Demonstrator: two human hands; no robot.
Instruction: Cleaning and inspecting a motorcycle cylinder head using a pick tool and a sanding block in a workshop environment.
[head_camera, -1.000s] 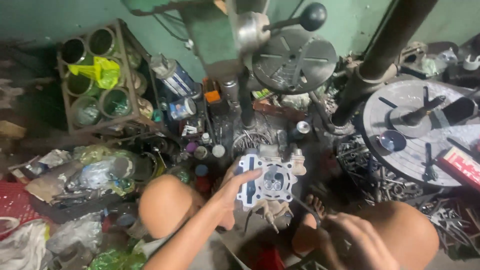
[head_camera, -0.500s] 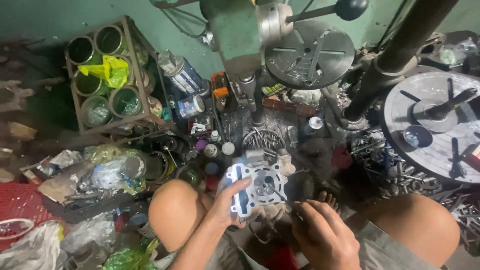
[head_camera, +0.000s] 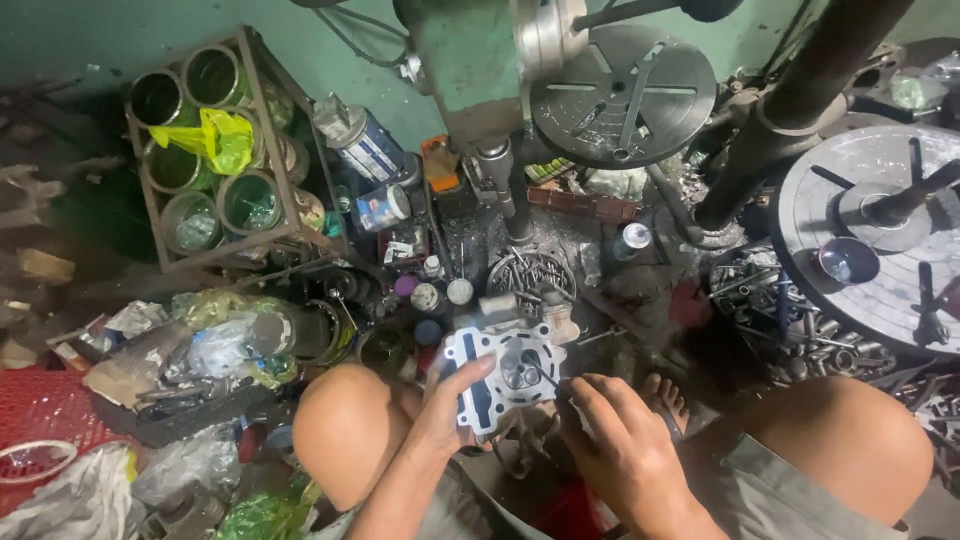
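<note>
Grey metal cylinder head (head_camera: 503, 372), upright between knees, ports facing up

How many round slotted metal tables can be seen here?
2. One slotted table is at top centre behind the green machine; another slotted table is at the right edge, partly cut off.

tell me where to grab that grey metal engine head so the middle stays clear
Grip the grey engine head by its left edge, coming from the left, as the left hand does: thumb over the flat face, fingers behind. The casting is a flat block tilted face-up, so the edge gives opposing surfaces. That probably leaves the round central chamber clear, where the right hand holds a thin tool.
</note>
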